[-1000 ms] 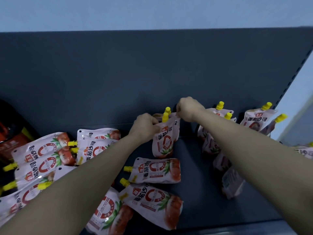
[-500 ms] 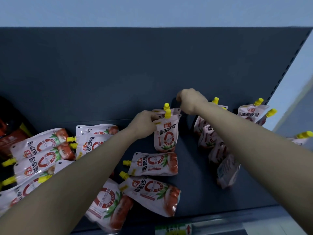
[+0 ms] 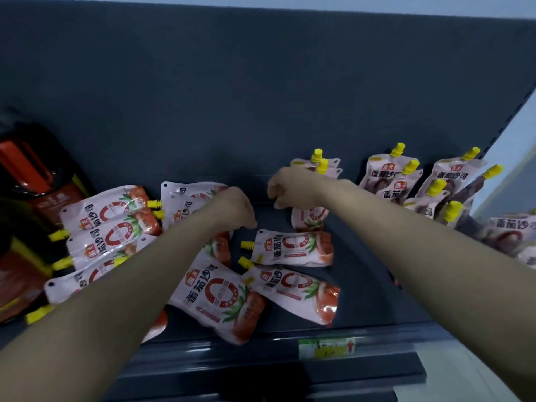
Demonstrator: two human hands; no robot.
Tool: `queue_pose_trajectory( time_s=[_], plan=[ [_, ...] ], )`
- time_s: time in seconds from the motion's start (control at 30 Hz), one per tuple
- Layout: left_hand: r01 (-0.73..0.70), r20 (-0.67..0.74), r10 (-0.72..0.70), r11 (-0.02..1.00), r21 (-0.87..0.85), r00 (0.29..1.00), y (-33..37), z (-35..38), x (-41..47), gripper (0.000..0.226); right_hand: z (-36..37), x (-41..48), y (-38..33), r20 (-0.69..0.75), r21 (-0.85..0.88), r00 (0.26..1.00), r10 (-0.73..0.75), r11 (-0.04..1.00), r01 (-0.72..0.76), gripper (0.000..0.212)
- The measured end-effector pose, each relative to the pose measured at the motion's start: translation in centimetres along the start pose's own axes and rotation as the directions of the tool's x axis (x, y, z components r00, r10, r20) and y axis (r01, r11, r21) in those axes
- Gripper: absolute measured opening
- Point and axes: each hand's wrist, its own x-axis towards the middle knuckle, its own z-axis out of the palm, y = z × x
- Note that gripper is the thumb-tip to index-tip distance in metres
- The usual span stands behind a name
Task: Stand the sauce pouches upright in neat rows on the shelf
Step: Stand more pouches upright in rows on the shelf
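Two white-and-red sauce pouches (image 3: 309, 219) with yellow caps stand upright, one behind the other, at the back middle of the dark shelf (image 3: 365, 288). My right hand (image 3: 293, 188) hovers just left of them, fingers loosely curled, holding nothing. My left hand (image 3: 235, 211) hangs lower and further left, over a lying pouch (image 3: 185, 204); its fingers are hidden behind the knuckles. Several pouches stand in rows (image 3: 388, 178) at the right. Lying flat in front are three pouches (image 3: 293, 248), (image 3: 295, 291), (image 3: 220, 297), and a pile (image 3: 110, 219) lies on the left.
The shelf's dark back panel (image 3: 261, 97) rises behind everything. Red and black packs (image 3: 32, 181) fill the far left. A green price label (image 3: 324, 348) sits on the shelf's front edge. A perforated upright (image 3: 504, 123) bounds the right side.
Both hands have let go of the tops of the middle upright pouches. They have drawn back and to the left, and the pouches stay standing. The camera has tilted down.
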Motion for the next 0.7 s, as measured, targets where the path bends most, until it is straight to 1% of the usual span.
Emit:
queue_pose_trajectory(
  time_s=[0.07,0.1,0.13,0.2,0.27,0.3,0.33,0.4,0.43,0.47,0.53,0.57,0.7],
  plan=[
    [0.046,0.055,-0.053,0.992,0.114,0.997,-1.0,0.8,-0.7,0.030,1.5,0.8,-0.9,0.122,-0.046,0.992,-0.014,0.999,0.019,0.034],
    [0.068,0.085,-0.080,0.988,0.142,0.993,-1.5,1.2,-1.0,0.031,2.2,1.2,-1.3,0.177,-0.077,0.984,-0.015,0.997,0.029,0.036],
    [0.089,0.117,-0.107,0.985,0.149,0.987,-2.0,1.7,-1.1,0.029,2.8,1.6,-1.6,0.228,-0.111,0.974,-0.014,0.993,0.040,0.036],
    [0.126,0.137,-0.149,0.978,0.169,0.979,-2.8,2.7,-1.5,0.023,4.1,2.6,-1.9,0.308,-0.185,0.951,-0.009,0.980,0.069,0.041],
    [0.162,0.135,-0.194,0.963,0.216,0.972,-2.9,3.8,-2.0,0.034,5.0,3.4,-1.9,0.374,-0.237,0.927,0.001,0.967,0.095,0.052],
    [0.181,0.109,-0.214,0.951,0.252,0.971,-2.7,4.2,-2.3,0.036,5.4,3.8,-1.8,0.409,-0.246,0.912,0.008,0.964,0.102,0.061],
    [0.201,0.081,-0.234,0.934,0.295,0.969,-2.3,4.6,-2.6,0.035,5.8,4.1,-1.7,0.446,-0.245,0.895,0.016,0.964,0.104,0.069],
    [0.228,0.041,-0.266,0.886,0.403,0.963,-1.7,5.5,-3.0,0.030,6.4,4.5,-1.3,0.501,-0.245,0.865,0.015,0.961,0.126,0.077],
    [0.239,0.030,-0.282,0.861,0.450,0.959,-1.5,5.9,-3.2,0.032,6.5,4.7,-1.2,0.515,-0.251,0.857,0.010,0.958,0.139,0.078],
    [0.253,0.022,-0.299,0.844,0.473,0.954,-1.3,6.4,-3.3,0.038,6.6,4.7,-1.0,0.522,-0.247,0.853,0.000,0.957,0.151,0.078],
    [0.288,-0.006,-0.322,0.840,0.460,0.947,-1.0,7.3,-3.4,0.049,6.8,4.7,-0.9,0.519,-0.234,0.854,-0.028,0.957,0.174,0.079],
    [0.314,-0.030,-0.334,0.846,0.431,0.942,-0.9,7.7,-3.4,0.051,6.9,4.7,-0.8,0.506,-0.227,0.861,-0.048,0.956,0.187,0.077],
    [0.422,-0.149,-0.395,0.858,0.294,0.907,-0.5,8.4,-3.5,0.038,7.5,4.3,-0.9,0.439,-0.305,0.895,-0.086,0.922,0.238,0.065]
  ],
)
